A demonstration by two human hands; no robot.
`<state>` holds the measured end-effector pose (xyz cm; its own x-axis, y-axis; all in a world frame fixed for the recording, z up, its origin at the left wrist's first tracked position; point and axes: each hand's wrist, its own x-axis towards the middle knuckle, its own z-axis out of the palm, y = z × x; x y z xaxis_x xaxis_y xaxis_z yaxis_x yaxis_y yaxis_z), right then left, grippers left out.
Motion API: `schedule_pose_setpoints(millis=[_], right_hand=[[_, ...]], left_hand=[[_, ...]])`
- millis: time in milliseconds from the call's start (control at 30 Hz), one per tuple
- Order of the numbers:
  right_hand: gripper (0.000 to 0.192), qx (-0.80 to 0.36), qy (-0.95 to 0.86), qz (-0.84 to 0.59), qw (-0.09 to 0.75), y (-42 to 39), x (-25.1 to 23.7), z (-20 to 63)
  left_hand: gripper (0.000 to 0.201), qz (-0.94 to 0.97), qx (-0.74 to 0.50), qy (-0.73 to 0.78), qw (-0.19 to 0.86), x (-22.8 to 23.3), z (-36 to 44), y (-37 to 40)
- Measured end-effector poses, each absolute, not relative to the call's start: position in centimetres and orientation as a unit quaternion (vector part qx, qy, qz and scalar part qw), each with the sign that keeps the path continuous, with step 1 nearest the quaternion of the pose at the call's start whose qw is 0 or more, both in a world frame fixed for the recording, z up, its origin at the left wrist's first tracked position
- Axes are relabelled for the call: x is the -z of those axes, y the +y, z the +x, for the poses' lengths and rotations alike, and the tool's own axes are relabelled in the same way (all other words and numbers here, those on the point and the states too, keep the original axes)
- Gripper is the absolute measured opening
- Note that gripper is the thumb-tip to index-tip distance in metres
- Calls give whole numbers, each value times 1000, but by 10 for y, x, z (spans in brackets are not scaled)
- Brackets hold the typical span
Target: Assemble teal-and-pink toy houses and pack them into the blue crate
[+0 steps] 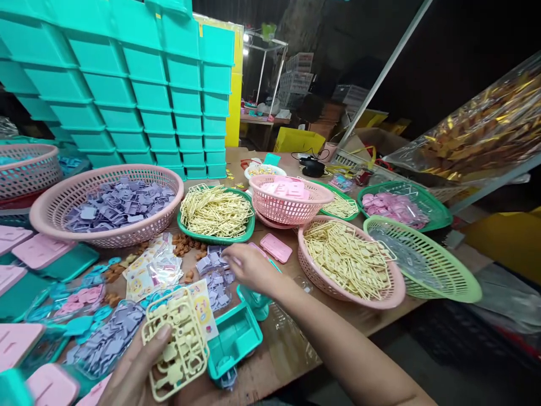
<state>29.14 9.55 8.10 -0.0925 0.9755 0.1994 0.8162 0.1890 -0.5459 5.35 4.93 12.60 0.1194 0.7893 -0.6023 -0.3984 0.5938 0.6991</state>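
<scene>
Down low, left hand (135, 369) curled around a pale yellow plastic frame (177, 341), thumb pressed on top, fingers tucked under, frame held flat above the wooden table (279, 361). Right hand (249, 268) reached across, fingers bent and close together over a small pile of purple pieces (215, 276), fingertips touching the pile; cannot tell if a piece is pinched. Just beside that wrist, an open teal box (232, 338) and a teal part (256, 301). Sticker sheets (154, 268) near the pile. Farther back, 1 big pink basket (107, 203) full of purple pieces, 1 green tray (216, 213) of yellow frames, 1 pink basket of yellow frames (349, 262) on the right. Stacked teal bins (139, 79) behind.
</scene>
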Motion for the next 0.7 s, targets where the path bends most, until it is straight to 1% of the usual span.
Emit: schedule_pose_setpoints(millis=[67,133,233,300,367,533,600,700], right_hand=[[18,-98,-650,-701,276,96,-75,313],[21,-69,-614,-744,256,103,-67,334],[31,-79,-626,-742,228,117,-57,353],[32,-94,-633,-737,215,125,-53,355],[29,-103,-635,-737,206,129,-52,349],[24,-123,-668,-707,197,124,-60,326],[23,-123,-676,-700,195,125,-67,321],[27,-94,-660,-715,211,148,-81,322]], left_hand=[[76,199,-428,524,709,-136,53,53],[71,215,-458,520,688,-141,48,58],[65,223,-486,511,673,-141,43,60],[64,218,-480,511,679,-139,44,57],[68,210,-468,508,692,-138,48,55],[90,190,-471,503,700,-142,59,56],[91,193,-470,504,699,-146,61,58],[89,201,-466,510,694,-147,60,61]])
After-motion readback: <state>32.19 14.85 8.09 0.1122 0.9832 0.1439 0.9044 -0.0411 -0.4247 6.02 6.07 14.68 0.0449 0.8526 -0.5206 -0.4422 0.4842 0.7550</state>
